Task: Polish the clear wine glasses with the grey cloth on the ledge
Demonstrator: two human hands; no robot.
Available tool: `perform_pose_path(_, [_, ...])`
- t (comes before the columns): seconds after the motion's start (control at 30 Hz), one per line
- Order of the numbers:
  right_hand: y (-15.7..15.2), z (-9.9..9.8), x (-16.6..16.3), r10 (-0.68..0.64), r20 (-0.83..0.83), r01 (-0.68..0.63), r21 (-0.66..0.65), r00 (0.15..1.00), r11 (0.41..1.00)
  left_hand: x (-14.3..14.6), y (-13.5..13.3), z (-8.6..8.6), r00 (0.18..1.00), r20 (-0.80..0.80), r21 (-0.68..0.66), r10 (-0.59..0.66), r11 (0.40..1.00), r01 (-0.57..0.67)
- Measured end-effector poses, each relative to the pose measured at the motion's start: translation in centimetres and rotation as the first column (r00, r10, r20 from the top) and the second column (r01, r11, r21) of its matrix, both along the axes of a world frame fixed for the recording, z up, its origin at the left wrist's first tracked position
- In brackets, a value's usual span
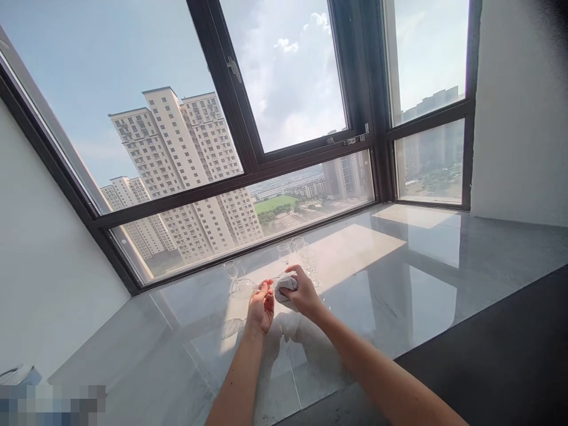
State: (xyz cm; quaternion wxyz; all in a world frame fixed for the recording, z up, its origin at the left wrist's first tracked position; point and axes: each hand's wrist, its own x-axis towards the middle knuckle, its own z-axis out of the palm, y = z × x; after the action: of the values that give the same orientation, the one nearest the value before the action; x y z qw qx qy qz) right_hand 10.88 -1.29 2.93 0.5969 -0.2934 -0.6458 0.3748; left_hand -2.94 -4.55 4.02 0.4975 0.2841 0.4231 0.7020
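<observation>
My left hand (pixel 262 307) pinches the stem of a clear wine glass (pixel 243 289), tipped on its side with the bowl pointing left. Bunched in my right hand (pixel 307 294) is a pale grey cloth (pixel 284 287), close to the foot end of that glass. The foot itself is mostly hidden by my fingers and the cloth. Beyond my left hand, a clear stemmed glass (pixel 229 270) stands upright on the sill. Several more clear glasses (pixel 284 253) are grouped behind my right hand, partly covered by it.
The glossy grey stone window sill (pixel 355 331) reflects light and has a dark front edge on the right. Dark window frames (pixel 248 177) rise behind the glasses. White walls stand at both sides. A partly blurred object (pixel 22 374) sits at the lower left.
</observation>
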Motion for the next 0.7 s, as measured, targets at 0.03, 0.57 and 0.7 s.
perform_pose_path(0.03, [-0.1, 0.2, 0.1, 0.022, -0.044, -0.023, -0.012, 0.999, 1.0, 0.1, 0.1, -0.3, 0.995, -0.1, -0.011, 0.019, 1.0, -0.02])
perform_pose_path(0.57, [-0.1, 0.3, 1.1, -0.319, 0.097, 0.295, 0.203, 0.943, 0.934, 2.0, -1.8, 0.1, 0.678, -0.636, -0.081, -0.368, 0.906, 0.415])
perform_pose_path(0.7, [-0.6, 0.8, 1.7, -0.386, 0.011, 0.371, 0.25, 0.922, 0.894, 1.5, -1.5, -0.2, 0.748, -0.561, -0.064, -0.355, 0.919, 0.389])
